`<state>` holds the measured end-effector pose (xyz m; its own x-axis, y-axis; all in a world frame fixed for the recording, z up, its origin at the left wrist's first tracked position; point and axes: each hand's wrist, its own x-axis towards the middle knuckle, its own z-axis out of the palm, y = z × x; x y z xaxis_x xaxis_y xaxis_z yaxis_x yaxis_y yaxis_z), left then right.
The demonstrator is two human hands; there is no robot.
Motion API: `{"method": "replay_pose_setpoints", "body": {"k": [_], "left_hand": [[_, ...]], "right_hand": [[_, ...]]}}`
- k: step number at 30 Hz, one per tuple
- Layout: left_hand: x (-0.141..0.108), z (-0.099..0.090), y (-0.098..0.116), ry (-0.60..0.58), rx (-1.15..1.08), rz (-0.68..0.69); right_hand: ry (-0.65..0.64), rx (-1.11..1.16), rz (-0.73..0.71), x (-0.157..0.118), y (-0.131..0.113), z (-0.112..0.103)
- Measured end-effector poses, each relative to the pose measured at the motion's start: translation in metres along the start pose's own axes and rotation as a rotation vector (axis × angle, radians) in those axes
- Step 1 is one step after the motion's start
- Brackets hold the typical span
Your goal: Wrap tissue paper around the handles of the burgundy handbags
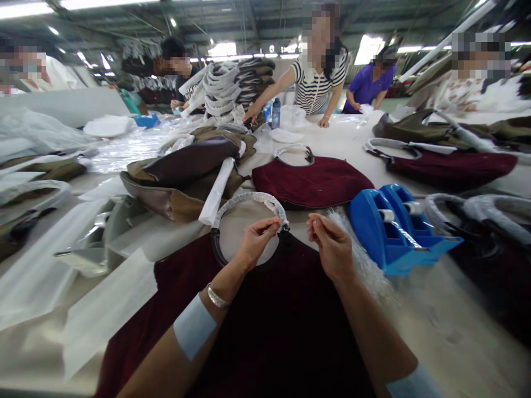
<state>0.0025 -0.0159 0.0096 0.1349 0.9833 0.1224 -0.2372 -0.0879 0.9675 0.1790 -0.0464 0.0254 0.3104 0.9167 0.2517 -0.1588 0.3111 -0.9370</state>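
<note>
A dark maroon handbag (182,271) lies in front of me, its round handle (249,200) wrapped in clear plastic. My left hand (258,243) is pinched closed at the right end of that handle, by a small metal ring. To the right, above the bag's top edge, my right hand (332,246) is pinched closed too, apart from the handle. Whatever is between the fingertips of either hand is too small to make out. Beside my right hand lies a bundle of thin clear plastic strands (363,257).
A blue tape dispenser (385,232) stands at the right, a grey one (99,235) at the left. Another maroon bag (311,179) and brown bags (182,171) lie ahead. White paper (110,309) sits at left. Several people work across the table, one in a striped shirt (317,83).
</note>
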Motion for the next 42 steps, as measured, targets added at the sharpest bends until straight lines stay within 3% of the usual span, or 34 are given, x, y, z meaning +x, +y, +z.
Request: {"method": "replay_pose_setpoints", "body": {"k": [7,15,20,25,33,42], "left_hand": [[-0.006,0.002,0.013,-0.106,0.063,0.056],[-0.008,0.003,0.016,-0.139,0.033,0.064],[-0.006,0.003,0.006,-0.147,-0.14,0.037],[-0.006,0.003,0.004,-0.171,-0.063,0.063],[-0.007,0.002,0.006,-0.173,0.048,0.113],[-0.007,0.001,-0.001,-0.107,0.122,0.134]], "right_hand": [[0.038,-0.046,-0.064,-0.002,0.0,0.0],[-0.198,-0.156,0.087,-0.009,0.004,0.008],[-0.157,-0.119,0.142,-0.01,0.011,0.009],[-0.137,-0.186,0.128,-0.01,0.013,0.008],[-0.195,-0.36,0.044,-0.01,0.01,0.01],[-0.241,-0.721,-0.251,-0.011,0.003,0.008]]}}
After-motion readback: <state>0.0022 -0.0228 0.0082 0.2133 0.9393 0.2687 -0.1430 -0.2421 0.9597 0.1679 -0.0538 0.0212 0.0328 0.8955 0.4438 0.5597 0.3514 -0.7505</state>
